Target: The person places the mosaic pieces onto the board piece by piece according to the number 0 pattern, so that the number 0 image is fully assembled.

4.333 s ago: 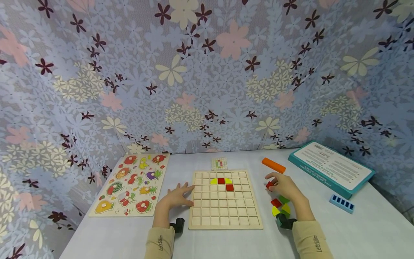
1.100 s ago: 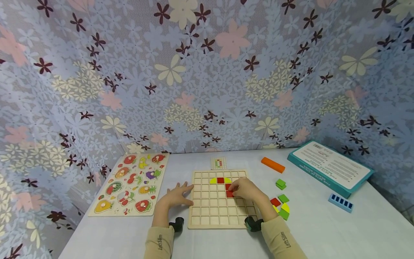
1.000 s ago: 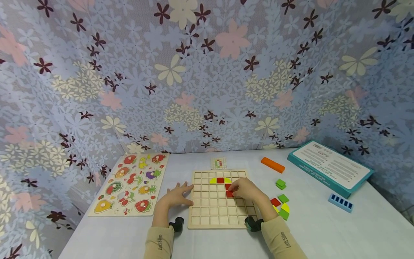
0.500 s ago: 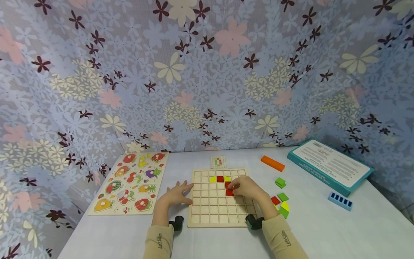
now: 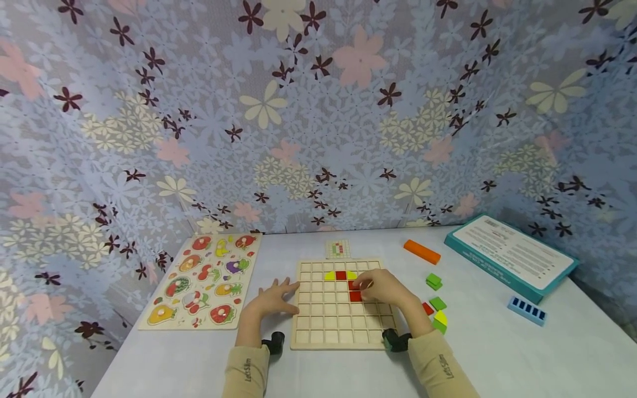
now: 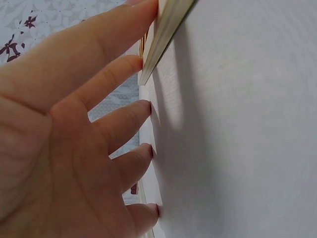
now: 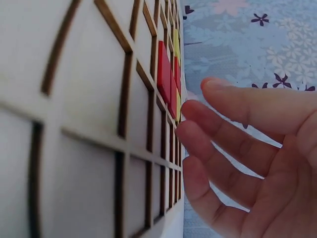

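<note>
Blue-grey floral fabric backdrop, white table, soft light

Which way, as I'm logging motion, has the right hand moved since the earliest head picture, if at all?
Yes, leftward: the right hand, then right of the grid board, is now over its right part.

Soft, even light filled the head view, with faint shadows on the desk and the curtain stretched and bent toward the frame's corners. The left wrist view was dimmer, soft-edged grey shadows running down its middle. In the right wrist view, the board was out of focus at the far left.
</note>
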A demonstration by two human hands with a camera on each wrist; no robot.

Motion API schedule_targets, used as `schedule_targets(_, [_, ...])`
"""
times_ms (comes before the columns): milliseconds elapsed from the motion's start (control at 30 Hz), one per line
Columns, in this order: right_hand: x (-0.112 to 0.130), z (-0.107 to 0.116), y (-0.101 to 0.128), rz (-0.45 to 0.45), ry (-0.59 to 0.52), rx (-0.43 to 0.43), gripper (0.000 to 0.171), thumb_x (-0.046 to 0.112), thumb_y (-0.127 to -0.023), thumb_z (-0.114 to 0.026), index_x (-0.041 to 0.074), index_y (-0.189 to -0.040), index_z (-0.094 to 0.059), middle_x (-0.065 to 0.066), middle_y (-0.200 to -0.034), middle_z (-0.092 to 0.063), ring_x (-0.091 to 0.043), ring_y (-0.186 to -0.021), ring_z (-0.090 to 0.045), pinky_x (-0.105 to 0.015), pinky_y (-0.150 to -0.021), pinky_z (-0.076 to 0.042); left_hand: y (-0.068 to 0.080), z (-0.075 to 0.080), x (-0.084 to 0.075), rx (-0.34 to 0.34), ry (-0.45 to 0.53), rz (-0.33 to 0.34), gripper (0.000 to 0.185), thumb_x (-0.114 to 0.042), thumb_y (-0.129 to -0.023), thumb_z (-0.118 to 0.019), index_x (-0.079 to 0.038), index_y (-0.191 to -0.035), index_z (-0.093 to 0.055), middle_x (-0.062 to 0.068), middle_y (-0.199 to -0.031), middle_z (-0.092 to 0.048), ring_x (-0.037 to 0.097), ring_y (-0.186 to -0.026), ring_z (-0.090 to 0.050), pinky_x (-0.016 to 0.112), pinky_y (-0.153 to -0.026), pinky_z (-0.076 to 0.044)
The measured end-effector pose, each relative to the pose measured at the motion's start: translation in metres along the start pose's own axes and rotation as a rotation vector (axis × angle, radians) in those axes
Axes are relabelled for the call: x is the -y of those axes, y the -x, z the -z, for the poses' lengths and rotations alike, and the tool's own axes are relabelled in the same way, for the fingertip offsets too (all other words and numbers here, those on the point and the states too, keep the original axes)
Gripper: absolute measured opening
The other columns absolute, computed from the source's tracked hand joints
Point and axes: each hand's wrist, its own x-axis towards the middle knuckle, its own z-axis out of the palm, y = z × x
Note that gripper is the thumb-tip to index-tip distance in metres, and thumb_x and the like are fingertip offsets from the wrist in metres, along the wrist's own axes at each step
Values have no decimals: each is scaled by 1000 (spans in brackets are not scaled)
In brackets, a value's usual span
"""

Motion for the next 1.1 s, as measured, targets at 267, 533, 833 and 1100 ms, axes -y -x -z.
schedule_targets(267, [-4, 14, 7, 7, 29, -18, 20, 2, -82, -64, 4, -102, -68, -5, -89, -64, -19, -81, -59, -34, -70, -51, 0, 0, 0, -2, -4, -4, 70, -24, -76, -73, -13, -138, -44, 18, -149, -26, 42, -139, -8, 67, -105, 4])
schedule_targets(533, [-19, 27, 18, -34, 54, -21, 17, 3, -82, -65, 5, -98, -67, -4, -87, -64, -17, -79, -57, -33, -68, -51, 1, -1, 1, -8, -1, -4, 70, -25, -76, -73, -13, -138, -44, 18, -149, -27, 42, -139, -8, 67, -105, 4])
schedule_targets(833, [-33, 45, 36, -56, 76, -31, 15, 0, -81, -64, 4, -95, -66, -5, -89, -64, -19, -80, -57, -35, -72, -52, 1, -1, 0, -12, -2, -7, 69, -24, -75, -74, -12, -137, -46, 19, -148, -28, 43, -138, -9, 67, -104, 3])
schedule_targets(1100, [-49, 54, 46, -116, 54, -13, 13, 1, -82, -64, 4, -94, -65, -5, -90, -64, -18, -80, -56, -33, -71, -53, 3, -1, -2, -14, 0, -7, 69, -23, -75, -73, -12, -137, -46, 19, -148, -28, 43, -138, -9, 67, -105, 3])
